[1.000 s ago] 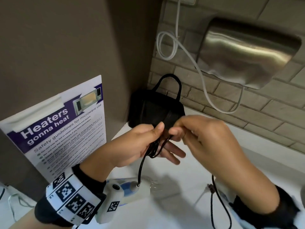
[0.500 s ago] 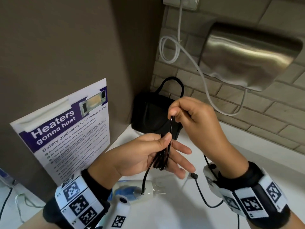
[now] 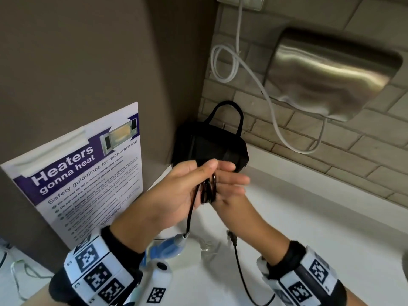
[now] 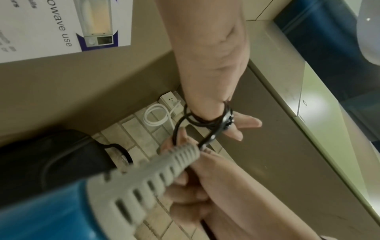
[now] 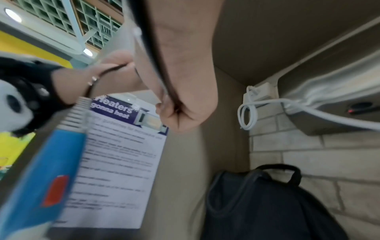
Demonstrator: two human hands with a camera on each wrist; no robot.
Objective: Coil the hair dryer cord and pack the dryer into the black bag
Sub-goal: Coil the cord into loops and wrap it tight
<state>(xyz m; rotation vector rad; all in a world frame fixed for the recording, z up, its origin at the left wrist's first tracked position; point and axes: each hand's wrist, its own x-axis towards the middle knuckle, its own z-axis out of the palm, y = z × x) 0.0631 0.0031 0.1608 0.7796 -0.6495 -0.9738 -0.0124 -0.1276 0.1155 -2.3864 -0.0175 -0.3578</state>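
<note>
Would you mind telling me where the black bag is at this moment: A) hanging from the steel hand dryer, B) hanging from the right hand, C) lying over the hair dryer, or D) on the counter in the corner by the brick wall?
D: the black bag sits on the white counter in the corner, touched by neither hand.

**Cord loops held in L hand, bag behind**

L hand (image 3: 176, 195) held up w/ fingers straight, thumb pinning black cord (image 3: 207, 191) loops against palm. R hand (image 3: 223, 204) mostly hidden under it. Cord drops to blue/white hair dryer (image 3: 167, 248) on white counter (image 3: 309, 217). Black bag (image 3: 209, 146) upright in corner; microwave poster (image 3: 84, 171) at left.
</note>
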